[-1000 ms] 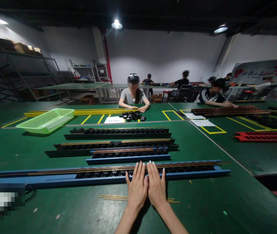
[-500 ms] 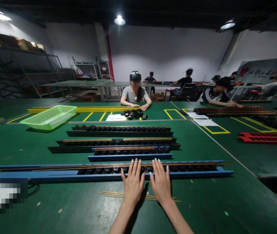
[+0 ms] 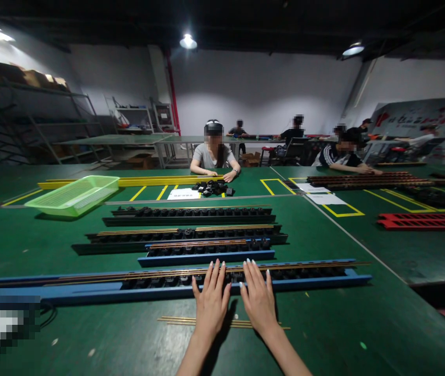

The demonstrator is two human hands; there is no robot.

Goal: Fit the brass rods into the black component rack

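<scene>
Lamps shine over a green table [image 3: 340, 329] in a big, dim room. At the far left, boxes [image 3: 30, 77] sit on metal shelves. Next comes a pale green basket [image 3: 74, 196]. One long blue rail [image 3: 85, 296] runs across the front, with black parts and thin gold rods [image 3: 160, 273] along it. Loose rods [image 3: 181, 320] lie on the table, on the near side of that rail. The left hand [image 3: 211, 297] is palm down, fingers straight and spread, reaching over the gold rods. Behind it, a person in a gray top [image 3: 214, 154] sits by a pile of black pieces [image 3: 212, 187]. The right hand [image 3: 259, 300] lies the same way, just beside. Neither hand grips anything; I can't tell if the fingertips press down. Far right is a red frame [image 3: 426, 221].
</scene>
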